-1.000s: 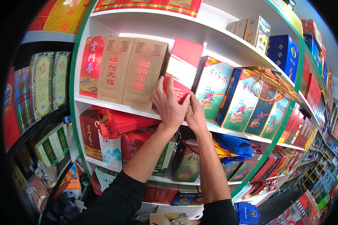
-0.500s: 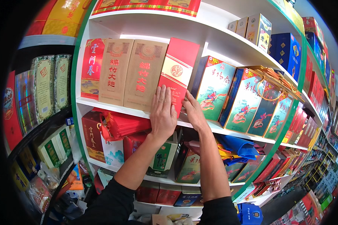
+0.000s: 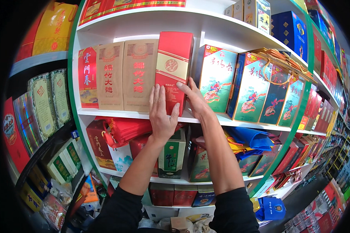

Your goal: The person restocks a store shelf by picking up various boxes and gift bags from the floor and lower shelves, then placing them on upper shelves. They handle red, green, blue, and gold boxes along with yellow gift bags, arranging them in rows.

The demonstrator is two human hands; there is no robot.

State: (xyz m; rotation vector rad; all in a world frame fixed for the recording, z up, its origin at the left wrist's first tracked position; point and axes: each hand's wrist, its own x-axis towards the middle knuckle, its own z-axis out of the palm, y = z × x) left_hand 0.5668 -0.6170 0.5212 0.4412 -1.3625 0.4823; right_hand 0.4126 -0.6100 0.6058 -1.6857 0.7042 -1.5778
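A red gift box with a cream-gold band stands upright on the white shelf, at the right end of a row. My left hand lies against its lower left front, fingers stretched flat along the seam with the neighbouring brown box, thumb apart. My right hand grips its lower right edge, thumb on the front and fingers along the side, partly hidden. Left of it stand two brown boxes and a narrow red box.
A white divider separates the red box from several green boxes. Gold-orange corded bags lie on top of those. Red folded bags and blue bags rest on boxes one shelf below. A curved black rack stands left.
The red box has gone from leaning right to nearly upright beside the brown boxes. My right hand has moved up its side, its thumb now on the front; the view has shifted slightly.
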